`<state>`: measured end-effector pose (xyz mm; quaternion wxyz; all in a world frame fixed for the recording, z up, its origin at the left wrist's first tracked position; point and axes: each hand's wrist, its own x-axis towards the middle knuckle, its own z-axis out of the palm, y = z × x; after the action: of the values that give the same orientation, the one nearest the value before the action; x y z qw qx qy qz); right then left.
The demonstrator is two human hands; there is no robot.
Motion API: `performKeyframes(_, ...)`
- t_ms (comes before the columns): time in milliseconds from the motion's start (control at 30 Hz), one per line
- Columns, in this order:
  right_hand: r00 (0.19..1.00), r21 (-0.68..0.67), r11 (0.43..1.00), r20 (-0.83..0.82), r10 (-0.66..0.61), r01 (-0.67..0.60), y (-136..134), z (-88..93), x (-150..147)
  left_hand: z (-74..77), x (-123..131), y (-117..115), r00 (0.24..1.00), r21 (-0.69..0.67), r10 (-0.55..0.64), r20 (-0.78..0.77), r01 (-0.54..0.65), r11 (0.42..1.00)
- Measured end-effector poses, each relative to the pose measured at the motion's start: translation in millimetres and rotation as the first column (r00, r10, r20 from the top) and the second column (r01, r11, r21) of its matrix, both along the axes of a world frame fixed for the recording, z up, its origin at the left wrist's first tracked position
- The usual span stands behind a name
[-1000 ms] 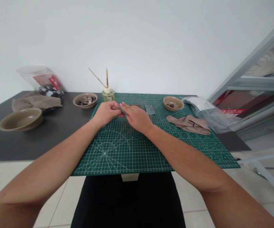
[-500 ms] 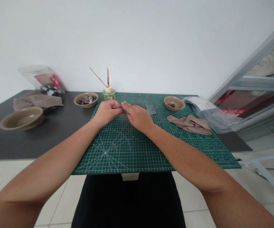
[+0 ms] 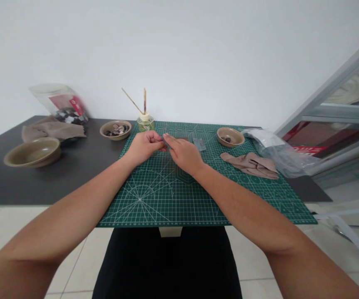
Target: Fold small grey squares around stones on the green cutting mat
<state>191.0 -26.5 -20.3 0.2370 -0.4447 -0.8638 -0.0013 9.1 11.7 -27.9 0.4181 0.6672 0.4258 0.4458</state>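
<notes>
Above the green cutting mat (image 3: pixel 148 207), my left hand (image 3: pixel 145 146) and my right hand (image 3: pixel 185 153) meet, both with closed fingers. Between their fingertips a sliver of a small dark grey piece (image 3: pixel 165 142) shows; my fingers cover most of it, so its kind cannot be made out. The right thumb and fingers press along it, while the left fingers pinch near its left side. Just past my right hand lies a small clear plastic sheet (image 3: pixel 199 144), flat on the mat.
A bowl of small dark and pale pieces (image 3: pixel 115 130) stands left of a reed diffuser (image 3: pixel 145 123). Another bowl (image 3: pixel 230 137) holds a few dark pieces, near a brown cloth (image 3: pixel 251 164) and a clear bag (image 3: pixel 279 151). Far left are a larger bowl (image 3: pixel 33 153), cloth (image 3: pixel 53 128) and plastic container (image 3: pixel 61 104).
The view has shifted slightly, so the tabletop things appear a little farther right. My hands stay together around the small dark piece, with only slight finger movement.
</notes>
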Motion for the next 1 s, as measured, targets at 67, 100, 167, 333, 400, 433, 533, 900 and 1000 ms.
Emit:
performKeyframes(67, 1.000, 0.005, 1.000, -0.018, -0.014, 0.015, 1.0, -0.3, 1.1, -0.8, 1.3, 0.0, 0.998, -0.023, -0.003, 0.065, 0.005, 1.000)
performKeyframes(100, 0.999, 0.006, 1.000, -0.028, -0.023, 0.023, 1.4, -0.4, 1.8, -0.8, 2.1, -0.2, 0.995, -0.027, -0.004, 0.095, 0.007, 1.000)
performKeyframes(167, 0.998, -0.001, 0.999, -0.038, -0.040, 0.040, 1.5, -0.2, 3.1, -0.2, 3.4, -0.9, 0.989, -0.019, -0.006, 0.145, 0.009, 1.000)
performKeyframes(333, 0.997, -0.030, 0.998, -0.039, -0.064, 0.063, -0.3, 0.9, 3.7, 2.8, 3.8, -2.0, 0.987, 0.004, -0.007, 0.160, 0.007, 1.000)
performKeyframes(400, 0.998, -0.029, 0.998, -0.033, -0.054, 0.053, -1.3, 1.3, 2.4, 3.3, 3.2, -2.0, 0.996, 0.049, 0.007, 0.092, -0.011, 0.999)
performKeyframes(433, 0.999, -0.026, 0.999, -0.025, -0.046, 0.045, -1.7, 1.5, 1.7, 3.4, 3.0, -1.9, 0.998, 0.077, 0.017, 0.054, -0.021, 0.997)
performKeyframes(533, 1.000, -0.018, 1.000, 0.008, -0.020, 0.021, -3.4, 3.0, -0.5, 2.9, 2.8, -2.1, 1.000, 0.120, 0.011, -0.014, -0.009, 0.993)
performKeyframes(900, 0.994, -0.038, 0.994, 0.015, -0.105, 0.105, -3.5, 2.1, 0.3, 5.9, 4.9, -5.2, 0.997, 0.052, 0.007, 0.077, -0.011, 0.999)
performKeyframes(1000, 0.994, -0.032, 0.994, -0.010, -0.106, 0.106, -3.0, 0.7, 0.5, 4.0, 3.9, -3.5, 0.998, 0.074, 0.016, 0.068, -0.021, 0.997)
